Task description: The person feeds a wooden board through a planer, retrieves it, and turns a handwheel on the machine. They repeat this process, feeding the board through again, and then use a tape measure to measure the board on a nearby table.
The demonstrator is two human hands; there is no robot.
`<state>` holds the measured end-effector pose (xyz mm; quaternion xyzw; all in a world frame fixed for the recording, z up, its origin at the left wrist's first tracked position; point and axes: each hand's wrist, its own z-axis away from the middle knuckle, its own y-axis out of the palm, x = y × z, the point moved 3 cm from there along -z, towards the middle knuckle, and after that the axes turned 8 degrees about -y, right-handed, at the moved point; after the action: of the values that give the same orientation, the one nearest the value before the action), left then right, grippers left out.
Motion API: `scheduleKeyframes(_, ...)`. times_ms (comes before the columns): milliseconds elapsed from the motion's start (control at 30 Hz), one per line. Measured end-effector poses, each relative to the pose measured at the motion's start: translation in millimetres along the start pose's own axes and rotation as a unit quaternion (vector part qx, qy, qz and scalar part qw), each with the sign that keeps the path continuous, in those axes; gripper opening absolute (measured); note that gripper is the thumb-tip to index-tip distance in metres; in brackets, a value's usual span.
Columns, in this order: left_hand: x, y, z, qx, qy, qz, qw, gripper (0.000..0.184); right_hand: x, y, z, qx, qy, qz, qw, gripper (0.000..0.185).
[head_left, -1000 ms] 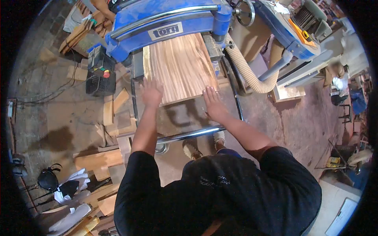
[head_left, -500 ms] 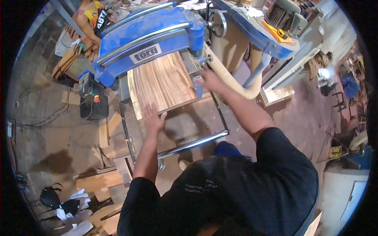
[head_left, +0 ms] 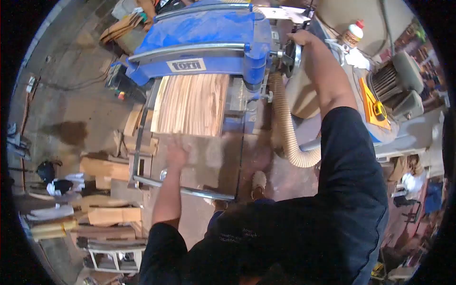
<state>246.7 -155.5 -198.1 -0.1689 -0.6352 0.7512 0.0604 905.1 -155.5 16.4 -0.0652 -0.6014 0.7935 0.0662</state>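
Note:
A wide wooden board (head_left: 192, 104) with striped grain lies partly under the blue thickness planer (head_left: 199, 31); its far end is hidden inside the machine. My left hand (head_left: 175, 151) is at the board's near edge, fingers stretched toward it and somewhat blurred. I cannot tell if the fingertips touch the wood. At the planer's right side, my right hand (head_left: 301, 38) grips the top of the handwheel (head_left: 290, 59), its fingers partly hidden.
A ribbed dust hose (head_left: 289, 128) curves down right of the planer. On the right stand a motor (head_left: 399, 78), a yellow tape measure (head_left: 379, 111) and a bottle (head_left: 352, 34). The roller bar (head_left: 199, 192) crosses in front of me. Wood offcuts (head_left: 111, 216) lie at left.
My right hand has moved from beside the board up to the handwheel. My left hand has slid back from the board's top to its near edge. The head view has shifted.

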Motion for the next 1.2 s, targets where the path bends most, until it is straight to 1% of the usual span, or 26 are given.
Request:
scheduleKeyframes(33, -11.0, 8.4, 30.8, 0.003, 0.029, 0.01, 1.0, 0.073, -4.2, 5.4, -12.3, 0.071, -0.078, 0.157, 0.982, 0.074)
scheduleKeyframes(67, -23.8, 15.4, 59.2, 0.024, 0.039, 0.004, 0.999, 0.071, 1.6, 0.1, -5.3, 0.069, -0.089, 0.16, 0.981, 0.074)
scheduleKeyframes(100, -29.4, 21.4, 90.5, 0.047, 0.05, -0.001, 0.998, 0.069, 4.9, -5.5, 13.3, -0.026, 0.001, 0.015, 1.0, 0.069)
scheduleKeyframes(133, -19.4, 40.3, 118.0, 0.084, 0.036, 0.021, 0.996, 0.065, 10.4, -4.9, 33.6, -0.116, 0.093, -0.134, 0.98, 0.065)
scheduleKeyframes(167, -13.3, 58.3, 137.2, 0.117, 0.024, 0.045, 0.992, 0.062, 21.8, -1.9, 44.1, -0.115, 0.085, -0.131, 0.981, 0.065)
scheduleKeyframes(233, -21.8, 52.1, 156.4, 0.118, 0.019, 0.031, 0.992, 0.058, 37.4, -8.2, 64.9, -0.201, 0.154, -0.086, 0.964, 0.059)
scheduleKeyframes(267, -23.0, 49.1, 165.8, 0.13, 0.023, 0.008, 0.991, 0.054, 52.2, -13.7, 81.3, -0.231, 0.152, -0.091, 0.957, 0.058)
scheduleKeyframes(300, -21.9, 49.5, 169.3, 0.13, 0.019, 0.007, 0.991, 0.054, 55.4, -8.9, 86.2, -0.23, 0.148, -0.092, 0.957, 0.058)
scheduleKeyframes(400, -16.3, 53.0, 164.9, 0.067, -0.032, 0.112, 0.991, 0.048, 59.3, -3.0, 91.4, -0.266, 0.141, -0.057, 0.952, 0.058)
scheduleKeyframes(467, -14.5, 51.4, 156.9, 0.011, -0.001, 0.173, 0.985, 0.047, 60.5, 1.2, 97.5, -0.283, 0.123, -0.058, 0.949, 0.058)
scheduleKeyframes(533, -12.8, 49.2, 153.2, 0.018, -0.006, 0.191, 0.981, 0.047, 67.9, 11.7, 105.4, -0.303, 0.109, -0.056, 0.945, 0.058)
scheduleKeyframes(600, -12.7, 40.1, 149.9, 0.025, -0.009, 0.211, 0.977, 0.047, 96.9, 31.5, 139.4, -0.56, 0.016, -0.004, 0.828, 0.059)
scheduleKeyframes(667, -10.7, 26.3, 151.2, 0.104, -0.053, 0.201, 0.973, 0.047, 122.6, 97.6, 155.8, -0.551, -0.005, -0.017, 0.834, 0.063)
scheduleKeyframes(733, -8.5, 12.7, 155.8, 0.115, -0.055, 0.196, 0.972, 0.046, 170.4, 174.2, 201.2, -0.466, -0.024, -0.16, 0.87, 0.069)
scheduleKeyframes(767, -4.3, 9.2, 155.8, 0.124, -0.058, 0.189, 0.972, 0.046, 189.4, 223.3, 220.0, -0.356, 0.027, -0.187, 0.915, 0.075)
scheduleKeyframes(800, 4.1, 12.8, 152.0, 0.123, -0.05, 0.189, 0.973, 0.046, 209.0, 271.5, 241.5, -0.287, 0.024, -0.203, 0.936, 0.078)
scheduleKeyframes(833, 12.2, 20.9, 147.6, 0.113, 0.001, 0.218, 0.969, 0.046, 233.2, 314.6, 265.4, -0.187, 0.061, -0.243, 0.95, 0.079)
scheduleKeyframes(867, 21.0, 27.0, 147.6, 0.107, 0.051, 0.247, 0.962, 0.046, 245.3, 357.0, 282.3, -0.085, 0.031, -0.318, 0.944, 0.08)
scheduleKeyframes(933, 40.6, 30.8, 143.7, 0.111, 0.061, 0.253, 0.959, 0.045, 297.9, 364.8, 331.4, -0.05, 0.121, -0.325, 0.937, 0.071)
scheduleKeyframes(967, 47.4, 29.6, 137.2, 0.111, 0.067, 0.257, 0.958, 0.045, 316.5, 367.2, 342.4, -0.051, 0.126, -0.323, 0.936, 0.071)
scheduleKeyframes(1000, 42.6, 7.7, 134.2, 0.153, 0.067, 0.192, 0.967, 0.042, 334.4, 365.5, 348.5, -0.081, 0.085, -0.313, 0.943, 0.071)
scheduleKeyframes(1033, 51.6, 18.5, 130.4, 0.154, 0.074, 0.194, 0.966, 0.042, 349.4, 363.0, 351.1, -0.112, 0.043, -0.3, 0.946, 0.07)
scheduleKeyframes(1067, 61.0, 33.3, 123.9, 0.097, 0.125, 0.244, 0.957, 0.04, 364.3, 355.7, 351.2, -0.115, 0.052, -0.3, 0.946, 0.07)
scheduleKeyframes(1100, 69.3, 40.7, 122.7, 0.043, 0.176, 0.292, 0.939, 0.038, 384.2, 330.3, 349.7, -0.168, 0.04, -0.289, 0.942, 0.069)
scheduleKeyframes(1133, 72.2, 42.6, 123.8, 0.052, 0.185, 0.291, 0.937, 0.038, 402.3, 307.1, 347.5, -0.221, 0.029, -0.275, 0.935, 0.068)
scheduleKeyframes(1200, 66.6, 46.5, 129.1, 0.07, 0.186, 0.239, 0.95, 0.038, 432.6, 279.9, 336.0, -0.196, -0.001, -0.287, 0.938, 0.067)
